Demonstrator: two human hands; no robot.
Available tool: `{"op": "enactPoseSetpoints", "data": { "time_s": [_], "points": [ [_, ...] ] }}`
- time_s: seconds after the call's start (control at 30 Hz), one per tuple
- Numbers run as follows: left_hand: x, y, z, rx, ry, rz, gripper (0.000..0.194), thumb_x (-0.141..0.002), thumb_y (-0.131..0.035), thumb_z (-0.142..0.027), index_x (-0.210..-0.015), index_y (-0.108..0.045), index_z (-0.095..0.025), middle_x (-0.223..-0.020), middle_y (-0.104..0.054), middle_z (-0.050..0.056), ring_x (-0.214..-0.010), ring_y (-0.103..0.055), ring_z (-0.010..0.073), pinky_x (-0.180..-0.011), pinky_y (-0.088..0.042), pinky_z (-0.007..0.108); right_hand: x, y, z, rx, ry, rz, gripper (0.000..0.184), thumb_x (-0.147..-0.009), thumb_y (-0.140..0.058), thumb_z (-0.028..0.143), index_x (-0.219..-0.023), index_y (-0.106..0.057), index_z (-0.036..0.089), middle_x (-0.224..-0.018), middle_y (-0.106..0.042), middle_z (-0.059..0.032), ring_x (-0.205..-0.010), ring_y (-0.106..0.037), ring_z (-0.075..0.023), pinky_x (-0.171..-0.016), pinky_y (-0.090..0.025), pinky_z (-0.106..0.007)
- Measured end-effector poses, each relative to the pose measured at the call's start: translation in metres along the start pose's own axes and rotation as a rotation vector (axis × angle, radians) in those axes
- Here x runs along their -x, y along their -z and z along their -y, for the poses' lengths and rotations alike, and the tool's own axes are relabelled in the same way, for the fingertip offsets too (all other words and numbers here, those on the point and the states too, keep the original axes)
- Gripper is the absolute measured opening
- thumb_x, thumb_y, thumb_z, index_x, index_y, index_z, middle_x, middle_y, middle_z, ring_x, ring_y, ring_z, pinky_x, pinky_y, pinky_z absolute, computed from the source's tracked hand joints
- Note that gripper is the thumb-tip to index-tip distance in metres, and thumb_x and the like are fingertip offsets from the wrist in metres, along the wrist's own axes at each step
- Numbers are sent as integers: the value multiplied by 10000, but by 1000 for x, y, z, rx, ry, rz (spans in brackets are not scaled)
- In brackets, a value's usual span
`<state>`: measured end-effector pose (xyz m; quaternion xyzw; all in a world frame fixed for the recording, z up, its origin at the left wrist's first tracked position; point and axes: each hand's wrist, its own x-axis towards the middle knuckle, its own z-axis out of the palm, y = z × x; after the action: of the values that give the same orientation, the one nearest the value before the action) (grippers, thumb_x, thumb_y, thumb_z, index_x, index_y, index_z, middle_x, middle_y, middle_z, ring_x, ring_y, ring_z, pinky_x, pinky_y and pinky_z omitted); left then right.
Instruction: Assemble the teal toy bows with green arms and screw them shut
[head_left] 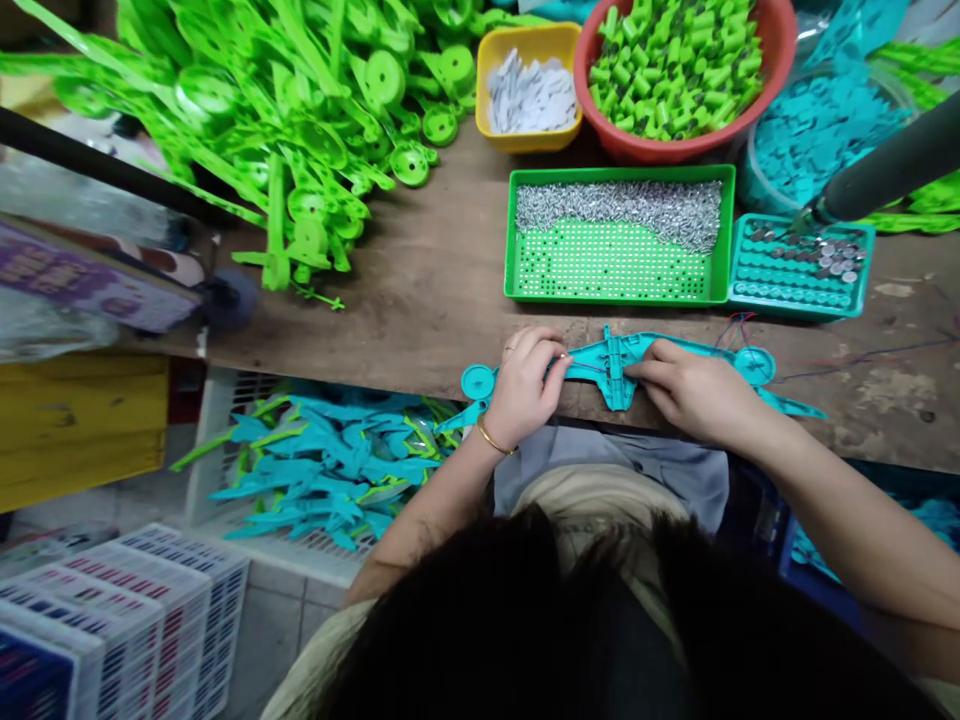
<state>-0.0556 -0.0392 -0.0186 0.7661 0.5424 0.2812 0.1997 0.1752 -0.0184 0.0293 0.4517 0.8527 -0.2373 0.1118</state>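
Turquoise frame (616, 385) lies under the left hand (531, 385), pinched closed, and the right hand (694, 390), touching it, grip unclear.

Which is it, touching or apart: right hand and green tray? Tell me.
Apart: the head view shows a strip of wooden table between the right hand and the green tray.

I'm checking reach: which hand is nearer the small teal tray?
Right. In the picture, the right hand is below-left of the small teal tray; the left hand, farther left.
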Motion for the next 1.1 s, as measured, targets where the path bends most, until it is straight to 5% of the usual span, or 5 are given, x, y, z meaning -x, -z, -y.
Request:
{"op": "enactPoseSetpoints", "data": {
  "time_s": [0.43,0.63,0.73,0.87,1.1],
  "points": [
    [0,7,6,208,52,-63,155,-988,-423,-283,-874,-499,-211,-903,-632,45,-896,-614,164,-825,-508,310,5,11,11,196,17,40,306,-926,-412,166,-1086,-672,179,-944,-630,-105,-777,-580,-190,-598,-315,-301],
    [9,4,9,327,160,-36,190,-991,-446,-381,-936,-503,-209,-850,-689,7,-831,-687,148,-1081,-423,421,10,29,22,215,-235,-531,364,-968,-323,176,-1079,-665,238,-1240,-614,-81,-1196,-504,-283,-1044,-334,-511],
    [4,-1,8,428,226,-136,221,-955,-521,-432,-932,-496,-213,-840,-703,10,-805,-708,171,-981,-510,410,23,2,14,115,-431,-723,477,-950,-395,196,-1409,-455,314,-1501,-431,-49,-1391,-343,-278,-1177,-157,-577],
    [-9,-10,2,518,247,-198,226,-902,-624,-422,-910,-523,-220,-796,-707,-3,-759,-707,180,-850,-560,383,53,-55,-7,-82,-664,-744,530,-948,-448,440,-1422,-444,204,-1466,-460,-146,-1354,-396,-312,-1174,-188,-592],
    [-32,-16,-5,901,299,-403,359,-788,-735,-473,-849,-503,-206,-701,-666,-53,-626,-670,142,-697,-591,340,92,-73,-46,-39,-571,-865,629,-851,-547,635,-1302,-545,197,-1296,-583,-154,-1226,-516,-308,-1067,-360,-523]
  ]
}}
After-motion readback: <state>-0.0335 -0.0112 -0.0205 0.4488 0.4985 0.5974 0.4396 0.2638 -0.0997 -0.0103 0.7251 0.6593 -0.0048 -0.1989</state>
